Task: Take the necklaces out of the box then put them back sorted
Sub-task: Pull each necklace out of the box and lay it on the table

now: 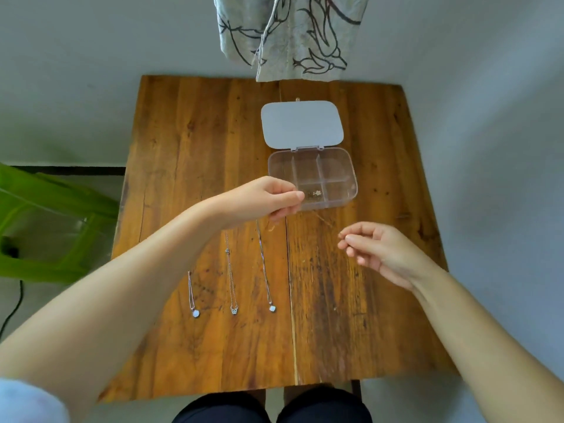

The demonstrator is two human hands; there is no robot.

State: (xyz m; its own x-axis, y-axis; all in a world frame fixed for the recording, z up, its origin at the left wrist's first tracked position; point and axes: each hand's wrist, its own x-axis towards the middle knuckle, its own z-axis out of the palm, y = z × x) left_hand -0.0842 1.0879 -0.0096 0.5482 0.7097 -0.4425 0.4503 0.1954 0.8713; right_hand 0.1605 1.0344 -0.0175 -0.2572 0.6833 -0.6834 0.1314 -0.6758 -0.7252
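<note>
Brown wooden plank table [351,315], clear plastic compartment box [346,190] with open white lid [302,123] far right of centre, three thin silver pendant necklaces [233,288] laid side by side near left

On the wooden table [351,300], three necklaces [233,282] lie side by side near-left of the open compartment box [345,190], whose lid [302,123] lies behind it.

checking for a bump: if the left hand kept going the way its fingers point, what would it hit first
Most likely the clear box. The left hand points right with its fingertips at the box's near-left corner, beside the compartment holding a small pendant. Its height above the table is unclear, so it might pass over the rim.
</note>
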